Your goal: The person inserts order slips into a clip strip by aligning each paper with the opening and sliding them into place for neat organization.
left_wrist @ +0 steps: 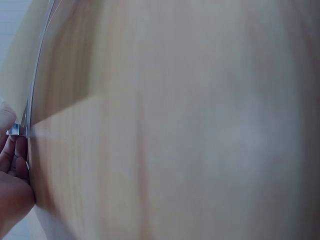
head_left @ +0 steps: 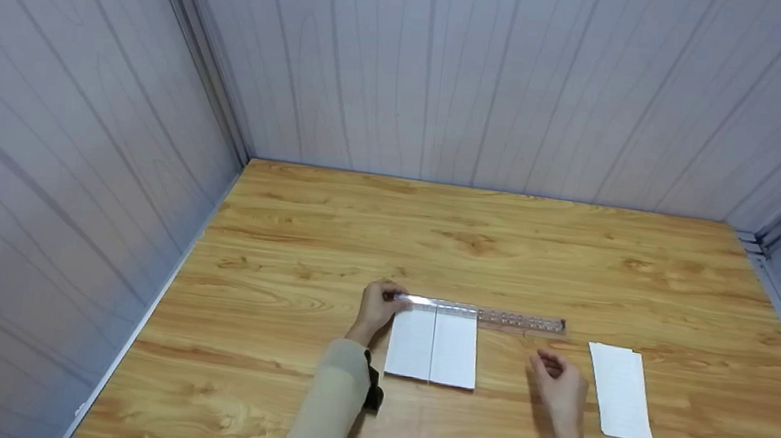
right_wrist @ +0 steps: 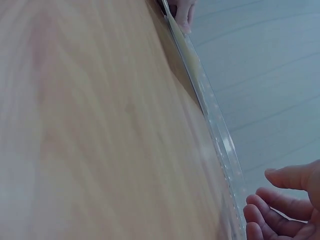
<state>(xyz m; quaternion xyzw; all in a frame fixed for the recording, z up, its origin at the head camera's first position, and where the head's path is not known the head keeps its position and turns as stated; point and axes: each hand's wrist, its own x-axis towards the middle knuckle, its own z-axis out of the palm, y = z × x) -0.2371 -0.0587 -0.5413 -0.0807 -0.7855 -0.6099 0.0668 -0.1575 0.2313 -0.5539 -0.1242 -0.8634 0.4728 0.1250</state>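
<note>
In the head view, a clear plastic ruler (head_left: 521, 321) lies across the far edge of a white sheet (head_left: 454, 353) with a dark line down its middle. My left hand (head_left: 377, 308) pinches the ruler's left end between thumb and fingers; the left wrist view shows the ruler (left_wrist: 34, 82) in that hand (left_wrist: 14, 175). Below the ruler's right end, my right hand (head_left: 561, 389) is held with loosely bent fingers and nothing in them. In the right wrist view its thumb and fingers (right_wrist: 272, 210) are apart, close beside the ruler (right_wrist: 217, 132).
A small stack of white paper slips (head_left: 622, 396), slightly fanned, lies on the wooden table (head_left: 475, 246) to the right of my right hand. Pale panel walls (head_left: 449, 73) stand behind the table and along its left and right sides.
</note>
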